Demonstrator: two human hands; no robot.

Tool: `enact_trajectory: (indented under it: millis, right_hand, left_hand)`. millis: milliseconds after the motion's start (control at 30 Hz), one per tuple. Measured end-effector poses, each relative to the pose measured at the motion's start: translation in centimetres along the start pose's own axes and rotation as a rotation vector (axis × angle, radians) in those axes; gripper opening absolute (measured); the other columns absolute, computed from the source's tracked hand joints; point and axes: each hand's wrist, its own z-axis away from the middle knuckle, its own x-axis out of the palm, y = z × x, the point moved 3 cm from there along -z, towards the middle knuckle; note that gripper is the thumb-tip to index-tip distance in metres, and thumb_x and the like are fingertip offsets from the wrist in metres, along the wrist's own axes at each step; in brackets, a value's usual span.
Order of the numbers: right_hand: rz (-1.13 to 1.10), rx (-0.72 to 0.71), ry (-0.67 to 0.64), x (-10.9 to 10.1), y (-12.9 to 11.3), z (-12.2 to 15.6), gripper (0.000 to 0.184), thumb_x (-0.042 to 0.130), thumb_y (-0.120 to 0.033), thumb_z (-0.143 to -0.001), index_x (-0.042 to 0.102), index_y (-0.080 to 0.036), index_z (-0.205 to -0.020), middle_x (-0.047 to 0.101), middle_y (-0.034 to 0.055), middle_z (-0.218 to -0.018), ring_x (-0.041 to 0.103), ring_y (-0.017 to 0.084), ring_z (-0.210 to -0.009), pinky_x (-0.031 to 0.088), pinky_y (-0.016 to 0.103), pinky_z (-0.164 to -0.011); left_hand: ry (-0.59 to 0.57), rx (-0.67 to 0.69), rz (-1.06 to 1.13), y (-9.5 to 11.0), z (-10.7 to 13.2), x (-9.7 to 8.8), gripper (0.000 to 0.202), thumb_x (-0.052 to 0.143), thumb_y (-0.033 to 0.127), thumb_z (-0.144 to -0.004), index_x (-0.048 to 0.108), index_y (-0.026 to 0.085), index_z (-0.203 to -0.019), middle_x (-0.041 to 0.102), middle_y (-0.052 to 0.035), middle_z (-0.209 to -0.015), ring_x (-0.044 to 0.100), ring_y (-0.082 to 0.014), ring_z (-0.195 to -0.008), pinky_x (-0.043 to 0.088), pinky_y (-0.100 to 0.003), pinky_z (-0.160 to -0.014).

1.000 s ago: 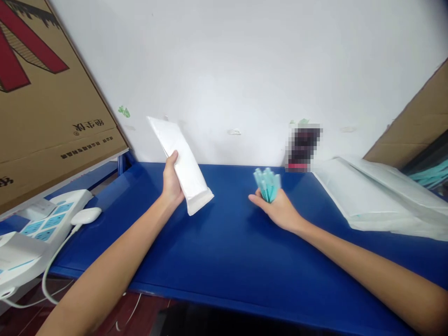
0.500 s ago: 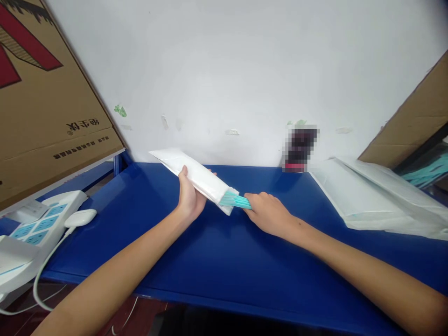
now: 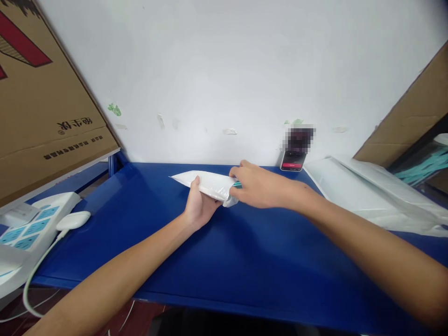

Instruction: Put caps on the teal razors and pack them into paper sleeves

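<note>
My left hand [image 3: 200,205] grips a long white plastic pouch [image 3: 203,182] from below, holding it almost level just above the blue table [image 3: 224,252]. My right hand [image 3: 259,186] is closed at the pouch's open right end, pushing a bundle of teal sticks [image 3: 237,185] inside. Only a small tip of the teal bundle shows between my fingers and the pouch mouth.
A stack of white pouches [image 3: 364,191] lies on the table at the right, beside a cardboard box [image 3: 413,121] holding more teal items [image 3: 425,169]. A phone [image 3: 292,161] leans on the wall. A white power strip [image 3: 31,224] and a large cardboard box [image 3: 42,98] are at the left.
The pouch swung from upright to nearly level. My right hand brought the teal bundle to its mouth and pushed it almost fully in.
</note>
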Motion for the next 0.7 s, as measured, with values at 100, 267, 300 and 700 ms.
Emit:
enact_trajectory:
  millis: [100, 267, 300, 700]
  right_hand:
    - [0.181, 0.027, 0.079, -1.6, -1.4, -0.1, 0.023, 0.051, -0.024, -0.094, 0.066, -0.013, -0.108, 0.059, 0.0165, -0.106, 0.062, 0.024, -0.078, 0.037, 0.034, -0.063]
    - [0.223, -0.047, 0.062, -2.2, -0.8, 0.1, 0.036, 0.065, -0.023, -0.086, 0.066, -0.017, -0.122, 0.061, 0.0141, -0.114, 0.063, 0.028, -0.096, 0.039, 0.031, -0.065]
    - [0.188, -0.084, 0.033, -2.2, -0.4, 0.2, 0.039, 0.066, -0.024, -0.084, 0.066, -0.019, -0.123, 0.062, 0.0128, -0.115, 0.063, 0.026, -0.096, 0.039, 0.030, -0.065]
    - [0.089, -0.239, -0.035, -7.5, 1.2, 1.4, 0.022, 0.059, -0.012, -0.078, 0.078, -0.021, -0.083, 0.071, 0.0000, -0.072, 0.062, 0.014, -0.063, 0.042, 0.026, -0.055]
  left_hand:
    - [-0.118, -0.074, -0.010, -0.2, 0.4, 0.4, 0.055, 0.028, 0.060, -0.100, 0.065, 0.024, -0.120, 0.073, -0.0107, -0.121, 0.070, -0.0327, -0.110, 0.053, -0.051, -0.096]
    - [-0.256, -0.200, 0.099, -0.3, 1.8, 1.6, 0.067, 0.020, 0.065, -0.102, 0.067, 0.022, -0.125, 0.074, -0.0120, -0.119, 0.073, -0.0311, -0.102, 0.050, -0.049, -0.098]
    - [-0.284, -0.200, 0.129, -0.2, 2.1, 1.9, 0.067, 0.018, 0.063, -0.104, 0.066, 0.021, -0.127, 0.074, -0.0117, -0.120, 0.073, -0.0303, -0.103, 0.050, -0.048, -0.098]
    - [-0.971, -0.490, -0.010, -0.8, 3.8, 2.3, 0.094, 0.037, 0.081, -0.091, 0.051, 0.007, -0.147, 0.073, -0.0218, -0.119, 0.072, -0.0379, -0.104, 0.046, -0.049, -0.100]
